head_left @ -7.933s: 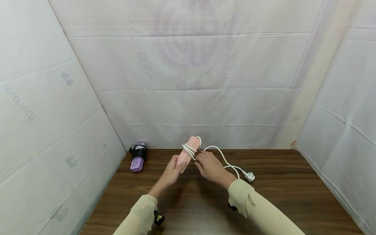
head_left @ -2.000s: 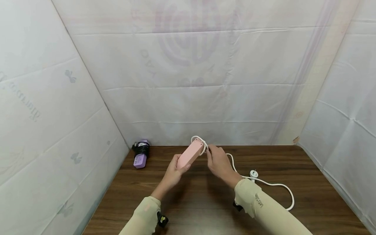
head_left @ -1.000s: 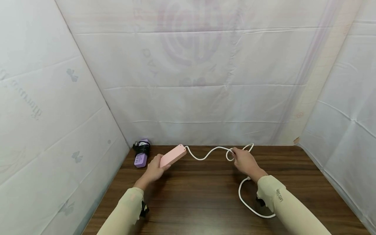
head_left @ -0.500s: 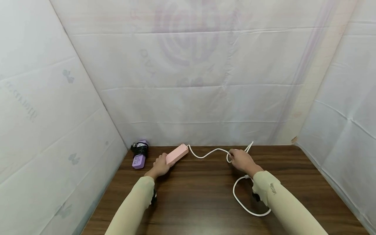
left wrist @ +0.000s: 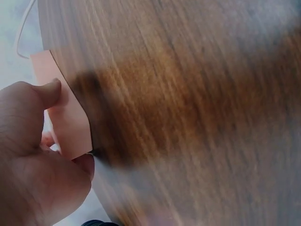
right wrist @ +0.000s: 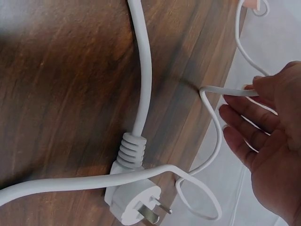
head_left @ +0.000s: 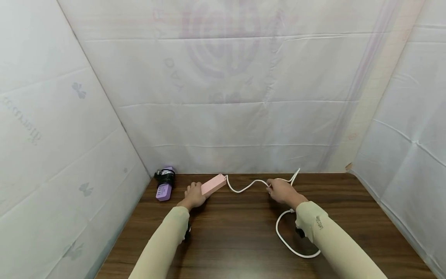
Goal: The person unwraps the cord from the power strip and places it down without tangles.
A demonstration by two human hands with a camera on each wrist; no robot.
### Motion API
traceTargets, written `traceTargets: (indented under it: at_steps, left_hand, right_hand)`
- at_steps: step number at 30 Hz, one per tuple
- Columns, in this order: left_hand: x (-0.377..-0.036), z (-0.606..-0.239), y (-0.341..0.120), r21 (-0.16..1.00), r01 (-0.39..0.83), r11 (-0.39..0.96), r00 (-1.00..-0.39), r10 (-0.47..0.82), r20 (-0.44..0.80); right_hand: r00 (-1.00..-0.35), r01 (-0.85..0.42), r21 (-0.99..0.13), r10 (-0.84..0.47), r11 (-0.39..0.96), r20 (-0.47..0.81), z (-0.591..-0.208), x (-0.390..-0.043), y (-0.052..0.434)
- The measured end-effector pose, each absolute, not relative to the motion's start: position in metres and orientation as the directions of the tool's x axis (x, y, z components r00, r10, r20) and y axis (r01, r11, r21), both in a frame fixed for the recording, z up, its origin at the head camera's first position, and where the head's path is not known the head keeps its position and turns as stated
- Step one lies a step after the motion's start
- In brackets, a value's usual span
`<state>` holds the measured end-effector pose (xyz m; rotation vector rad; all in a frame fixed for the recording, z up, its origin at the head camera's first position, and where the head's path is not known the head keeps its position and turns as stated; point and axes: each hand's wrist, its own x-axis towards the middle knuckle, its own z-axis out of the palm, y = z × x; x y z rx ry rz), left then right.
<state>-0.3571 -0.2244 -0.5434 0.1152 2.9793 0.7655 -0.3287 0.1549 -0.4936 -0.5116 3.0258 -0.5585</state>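
At the back of the table, my left hand (head_left: 193,195) grips one end of a pink power strip (head_left: 214,185). The left wrist view shows the thumb on the strip's side (left wrist: 70,110), close over the wood. From the far end of the strip a white cord (head_left: 242,190) runs to my right hand (head_left: 283,192), which pinches it between thumb and index finger; the other fingers (right wrist: 244,122) are loosely bent. Beyond this hand the cord bends back and loops. Its white plug (right wrist: 134,200) lies on the table with its prongs showing; one stretch of cord crosses over it.
A purple power strip (head_left: 163,192), wound with its black cord (head_left: 165,177), lies at the back left of the wooden table (head_left: 237,240). White sheeting (head_left: 223,128) rises behind and on both sides. A loop of white cord (head_left: 289,248) lies near my right forearm.
The white cord, earlier wound round the pink strip, is now unwound and drawn out rightward. My hands moved apart, and my left hand turned and lowered the strip toward the table.
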Motion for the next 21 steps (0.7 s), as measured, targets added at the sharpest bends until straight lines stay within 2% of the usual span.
traceTargets:
  at_steps: [8,12,17,19,21]
  left_hand:
    - [-0.352,-0.538,-0.221,0.479,0.011,0.878,-0.998,0.041,-0.053]
    - [-0.342,-0.528,-0.21,0.528,0.023,0.849,-0.999,0.001,0.042]
    - [-0.334,-0.52,-0.185,0.554,0.08,0.828,-0.97,-0.063,0.234]
    - [-0.327,-0.516,-0.171,0.533,0.121,0.838,-0.952,-0.055,0.302]
    - [-0.318,-0.512,-0.152,0.495,0.193,0.847,-0.936,0.007,0.352]
  right_hand:
    - [-0.952,-0.303,-0.426,-0.295,0.852,0.087,-0.488,-0.321,0.178]
    - [-0.95,-0.311,-0.432,-0.268,0.847,0.158,-0.485,-0.319,0.195]
    - [-0.943,-0.317,-0.423,-0.235,0.849,0.234,-0.484,-0.315,0.213]
    - [-0.938,-0.325,-0.418,-0.233,0.848,0.257,-0.483,-0.312,0.218]
    - [-0.935,-0.33,-0.419,-0.232,0.846,0.268,-0.482,-0.31,0.222]
